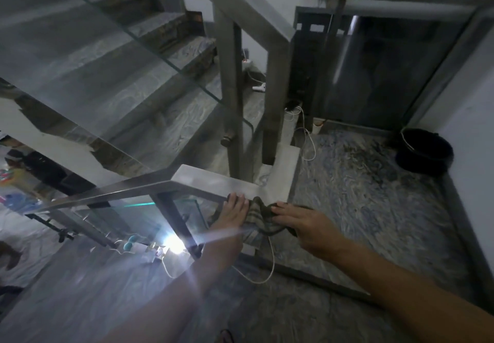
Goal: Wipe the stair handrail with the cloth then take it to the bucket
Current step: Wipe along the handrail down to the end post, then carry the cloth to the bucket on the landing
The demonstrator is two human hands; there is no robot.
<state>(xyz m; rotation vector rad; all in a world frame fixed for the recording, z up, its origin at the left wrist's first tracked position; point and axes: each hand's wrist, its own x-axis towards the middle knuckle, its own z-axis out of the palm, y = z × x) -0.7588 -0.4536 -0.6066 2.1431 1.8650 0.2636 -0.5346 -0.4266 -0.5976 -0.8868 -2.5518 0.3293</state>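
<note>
A flat metal handrail (203, 179) runs from the lower left to a corner in the middle of the view. At its near end a dark striped cloth (258, 215) is bunched between both hands. My left hand (232, 215) lies on the rail's end with its fingers on the cloth's left edge. Just to the right, my right hand (302, 225) pinches the cloth's other side. A black bucket (423, 151) with a wire handle stands on the landing floor in the far right corner by the wall.
Glass panels (107, 80) hang under the rails, with stairs rising at the upper left. Metal posts (276, 102) stand beyond the rail's corner. White cables (267, 262) trail over the patterned floor. A bright light glares (171, 243) below the rail. Dark doors (374, 70) close the far side.
</note>
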